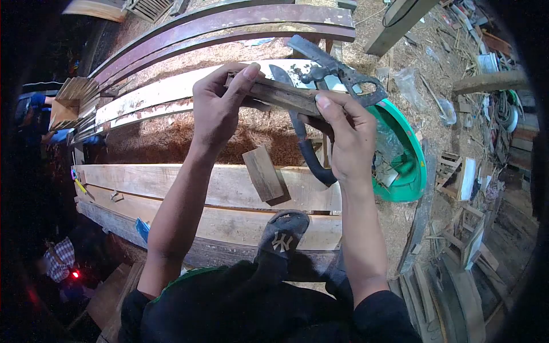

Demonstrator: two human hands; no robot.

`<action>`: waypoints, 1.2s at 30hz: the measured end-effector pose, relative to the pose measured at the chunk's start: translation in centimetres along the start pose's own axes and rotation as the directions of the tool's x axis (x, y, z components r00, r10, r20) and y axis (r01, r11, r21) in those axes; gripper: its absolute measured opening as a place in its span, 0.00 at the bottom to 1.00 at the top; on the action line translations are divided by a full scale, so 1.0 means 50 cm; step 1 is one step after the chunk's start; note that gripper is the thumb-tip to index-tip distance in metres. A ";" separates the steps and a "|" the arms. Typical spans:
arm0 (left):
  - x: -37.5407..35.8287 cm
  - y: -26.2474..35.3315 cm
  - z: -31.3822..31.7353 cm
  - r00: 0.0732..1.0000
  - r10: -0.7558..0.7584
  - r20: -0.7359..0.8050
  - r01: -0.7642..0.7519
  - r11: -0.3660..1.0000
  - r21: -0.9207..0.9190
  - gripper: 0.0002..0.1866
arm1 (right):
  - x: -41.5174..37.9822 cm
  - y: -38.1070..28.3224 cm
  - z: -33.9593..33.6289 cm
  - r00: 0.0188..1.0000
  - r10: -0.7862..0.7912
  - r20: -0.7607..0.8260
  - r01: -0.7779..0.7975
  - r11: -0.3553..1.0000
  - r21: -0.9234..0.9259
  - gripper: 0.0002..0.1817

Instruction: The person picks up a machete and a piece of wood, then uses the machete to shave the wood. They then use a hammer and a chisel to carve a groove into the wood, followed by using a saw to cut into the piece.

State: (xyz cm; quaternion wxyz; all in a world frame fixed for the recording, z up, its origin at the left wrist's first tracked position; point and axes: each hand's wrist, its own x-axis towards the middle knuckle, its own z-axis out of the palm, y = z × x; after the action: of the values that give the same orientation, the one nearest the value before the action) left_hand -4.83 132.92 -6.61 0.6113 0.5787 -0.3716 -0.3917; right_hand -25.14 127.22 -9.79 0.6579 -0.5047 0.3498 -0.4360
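A short brown wooden piece (280, 95) is held up between both hands, above the benches. My left hand (220, 100) grips its left end, thumb on top. At the right end, my right hand (346, 123) pinches it with the thumb on top and fingers curled below. Just beyond lie a hand saw (349, 77) and a hammer (319, 74) on the white plank (189, 81). A dark curved tool handle (311, 157) hangs below my right hand. A small wood block (263, 174) rests on the near light plank (229, 191).
A green basin (420, 166) with scraps stands at the right. Long reddish boards (229, 23) lie at the back. Stacked wood pieces (71, 103) are at the left. A foot in a dark slipper (283, 231) is near the bench. A person in a checked shirt (60, 260) is at lower left.
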 end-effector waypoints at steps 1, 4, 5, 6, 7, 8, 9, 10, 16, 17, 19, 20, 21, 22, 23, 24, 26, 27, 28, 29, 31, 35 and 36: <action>0.000 0.000 0.000 1.000 0.001 0.000 -0.001 1.000 0.000 0.15 | 0.000 0.000 0.004 1.000 0.009 -0.026 -0.009 0.999 0.033 0.09; -0.001 -0.001 0.000 1.000 -0.004 -0.012 0.005 0.998 0.070 0.17 | -0.007 -0.020 0.025 0.993 0.111 -0.041 -0.100 0.973 0.210 0.09; -0.001 0.000 0.001 1.000 0.001 -0.029 0.001 0.998 0.067 0.17 | -0.008 -0.019 0.025 0.993 0.111 -0.041 -0.100 0.973 0.210 0.09; -0.001 0.000 0.002 0.999 0.007 -0.046 -0.004 0.998 0.064 0.17 | -0.009 -0.019 0.024 0.991 0.132 -0.034 -0.121 0.969 0.215 0.10; -0.001 0.000 0.000 0.999 0.008 -0.046 -0.005 0.998 0.064 0.17 | -0.010 -0.018 0.023 0.988 0.152 -0.027 -0.142 0.965 0.221 0.10; -0.002 0.000 -0.003 0.999 -0.004 -0.038 0.005 0.999 0.041 0.16 | -0.009 -0.014 0.020 0.988 0.152 -0.027 -0.143 0.965 0.221 0.10; -0.002 0.000 -0.006 0.999 -0.015 -0.030 0.015 1.000 0.018 0.15 | -0.007 -0.007 0.015 0.991 0.134 -0.027 -0.128 0.978 0.166 0.10; -0.002 0.000 -0.007 0.999 -0.014 -0.030 0.015 1.000 0.018 0.15 | -0.006 -0.002 0.012 0.993 0.117 -0.027 -0.113 0.987 0.110 0.11; -0.005 0.011 -0.001 0.998 -0.014 -0.054 0.017 0.999 0.044 0.16 | -0.014 -0.021 0.029 0.979 0.200 -0.044 -0.184 0.952 0.245 0.12; -0.007 0.015 0.001 0.998 -0.020 -0.064 0.023 0.998 0.051 0.17 | -0.013 -0.015 0.024 0.979 0.200 -0.044 -0.183 0.952 0.245 0.12; -0.007 0.017 0.002 0.997 -0.025 -0.075 0.029 0.998 0.059 0.17 | -0.010 -0.001 0.013 0.992 0.122 -0.038 -0.118 0.989 0.094 0.12; -0.007 0.015 0.001 0.998 -0.016 -0.065 0.020 0.998 0.056 0.17 | -0.011 0.002 0.012 0.992 0.121 -0.038 -0.117 0.989 0.094 0.12; -0.007 0.014 0.000 0.998 -0.008 -0.056 0.010 0.999 0.052 0.17 | -0.012 0.000 0.015 0.991 0.128 -0.040 -0.122 0.983 0.139 0.12; -0.007 0.014 0.001 0.998 -0.007 -0.056 0.010 0.999 0.052 0.17 | -0.013 -0.002 0.018 0.990 0.136 -0.041 -0.126 0.975 0.183 0.13; -0.008 0.014 0.001 0.998 -0.012 -0.054 0.014 0.998 0.053 0.17 | -0.014 -0.005 0.020 0.990 0.135 -0.041 -0.126 0.975 0.183 0.13; -0.008 0.014 0.001 0.999 -0.016 -0.052 0.018 0.998 0.054 0.18 | -0.016 -0.009 0.023 0.986 0.159 -0.042 -0.146 0.965 0.216 0.13; -0.007 0.015 0.002 0.998 -0.030 -0.056 0.034 0.997 0.066 0.18 | -0.015 -0.006 0.019 0.983 0.181 -0.042 -0.165 0.955 0.247 0.13; -0.007 0.015 0.002 0.997 -0.046 -0.061 0.051 0.996 0.078 0.18 | -0.014 0.005 0.013 0.987 0.150 -0.057 -0.139 0.977 0.160 0.13; -0.006 0.014 0.003 0.997 -0.046 -0.061 0.051 0.996 0.078 0.18 | -0.013 0.012 0.008 0.991 0.118 -0.068 -0.113 0.991 0.071 0.13; -0.005 0.011 0.004 0.997 -0.051 -0.059 0.055 0.996 0.072 0.18 | -0.013 0.014 0.003 0.991 0.118 -0.068 -0.113 0.991 0.071 0.13; -0.004 0.007 0.006 0.997 -0.054 -0.056 0.058 0.996 0.067 0.18 | -0.013 0.015 -0.001 0.996 0.093 -0.018 -0.093 0.996 -0.008 0.14; -0.003 0.005 0.013 0.997 -0.059 -0.058 0.062 0.996 0.063 0.18 | -0.014 0.005 -0.003 0.990 0.141 -0.014 -0.141 0.989 0.048 0.15; -0.003 0.005 0.014 0.996 -0.065 -0.062 0.068 0.996 0.053 0.18 | -0.012 0.006 -0.008 0.991 0.132 0.000 -0.132 0.991 0.018 0.15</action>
State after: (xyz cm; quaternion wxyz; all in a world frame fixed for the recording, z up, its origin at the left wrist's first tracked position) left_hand -5.51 132.76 -6.30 0.5926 0.6188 -0.3442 -0.3840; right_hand -25.64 127.70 -10.17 0.6895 -0.4744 0.3789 -0.3949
